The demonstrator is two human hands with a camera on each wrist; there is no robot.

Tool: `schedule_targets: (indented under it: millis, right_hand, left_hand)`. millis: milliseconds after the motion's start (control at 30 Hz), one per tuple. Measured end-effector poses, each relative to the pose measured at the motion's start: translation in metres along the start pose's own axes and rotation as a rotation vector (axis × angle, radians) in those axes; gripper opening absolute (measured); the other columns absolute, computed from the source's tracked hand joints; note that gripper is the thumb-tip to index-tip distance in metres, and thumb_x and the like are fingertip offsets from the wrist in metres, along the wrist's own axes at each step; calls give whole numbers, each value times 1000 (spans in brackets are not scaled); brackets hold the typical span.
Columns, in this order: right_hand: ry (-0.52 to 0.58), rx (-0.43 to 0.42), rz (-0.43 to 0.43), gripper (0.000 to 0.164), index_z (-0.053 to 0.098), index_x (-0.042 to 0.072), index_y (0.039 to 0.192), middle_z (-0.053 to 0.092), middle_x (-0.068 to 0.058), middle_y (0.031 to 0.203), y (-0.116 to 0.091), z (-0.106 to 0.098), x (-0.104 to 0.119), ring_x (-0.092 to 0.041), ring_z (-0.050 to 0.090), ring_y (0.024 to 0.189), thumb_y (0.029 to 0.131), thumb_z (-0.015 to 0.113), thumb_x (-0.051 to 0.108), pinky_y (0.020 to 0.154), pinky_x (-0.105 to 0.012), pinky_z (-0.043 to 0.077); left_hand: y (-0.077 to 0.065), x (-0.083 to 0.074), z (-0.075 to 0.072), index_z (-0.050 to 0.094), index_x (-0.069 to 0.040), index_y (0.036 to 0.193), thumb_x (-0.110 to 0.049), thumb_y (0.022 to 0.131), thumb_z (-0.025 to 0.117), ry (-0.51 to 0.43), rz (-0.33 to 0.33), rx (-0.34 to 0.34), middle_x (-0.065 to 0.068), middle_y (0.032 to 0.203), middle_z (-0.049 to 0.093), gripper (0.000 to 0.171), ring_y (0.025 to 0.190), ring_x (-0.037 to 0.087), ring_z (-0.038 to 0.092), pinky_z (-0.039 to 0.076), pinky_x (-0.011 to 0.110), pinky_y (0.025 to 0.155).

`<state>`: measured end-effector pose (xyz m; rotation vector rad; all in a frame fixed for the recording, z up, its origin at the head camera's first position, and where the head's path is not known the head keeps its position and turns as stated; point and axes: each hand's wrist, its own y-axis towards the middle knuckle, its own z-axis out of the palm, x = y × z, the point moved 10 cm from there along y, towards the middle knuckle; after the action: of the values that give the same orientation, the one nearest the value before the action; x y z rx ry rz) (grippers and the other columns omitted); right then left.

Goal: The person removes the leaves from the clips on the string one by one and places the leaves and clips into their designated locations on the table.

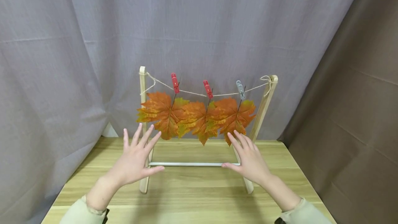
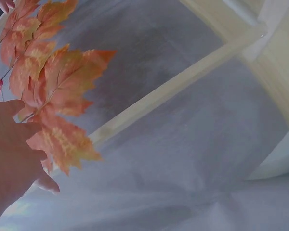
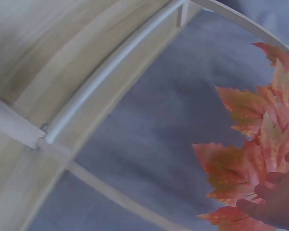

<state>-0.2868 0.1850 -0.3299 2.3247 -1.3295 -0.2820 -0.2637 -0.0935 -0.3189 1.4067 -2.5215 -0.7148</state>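
Note:
Three orange maple leaves hang side by side from a string (image 1: 196, 94) tied between two wooden posts. A red clothespin (image 1: 175, 83) holds the left leaf (image 1: 168, 115), another red clothespin (image 1: 208, 89) the middle leaf (image 1: 199, 118), and a grey clothespin (image 1: 240, 90) the right leaf (image 1: 231, 113). My left hand (image 1: 133, 160) is spread in front of the left post, its fingertips just below the left leaf. My right hand (image 1: 252, 160) has its fingers extended, the tips overlapping the right leaf's lower edge in the head view. Neither hand holds anything.
The wooden stand's right post (image 1: 264, 108) and left post (image 1: 143, 89) lean back from the wooden table (image 1: 192, 196). A white crossbar (image 1: 194, 164) joins them low down. Grey curtain (image 1: 199, 20) hangs behind, with a brown drape (image 1: 351, 120) at the right.

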Motion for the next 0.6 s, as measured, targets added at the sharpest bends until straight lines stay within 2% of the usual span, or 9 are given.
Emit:
schedule_targets:
  millis: [233,400,600]
  right_hand:
    - [32,40,19,100,27,12,148,34,-16,147,23,-7,10,-39,37,129,70,73,55,97,-59,39]
    - [100,52,39,101,25,12,148,34,-14,148,39,-10,17,-37,36,131,69,75,53,103,-59,35]
    - [214,65,74,100,25,14,147,34,-13,147,58,-13,29,-35,36,131,69,77,49,97,-58,41]
  left_hand:
    - [18,3,-19,33,-10,145,-61,71,66,-1,-13,-29,19,152,23,95,138,49,15,6,76,102]
    - [33,6,-34,30,-9,146,-56,72,69,-44,-27,-40,18,153,21,95,140,45,12,7,73,104]
    - [51,9,-54,29,-8,146,-51,73,70,-113,-15,-96,16,153,22,94,140,44,13,8,68,107]
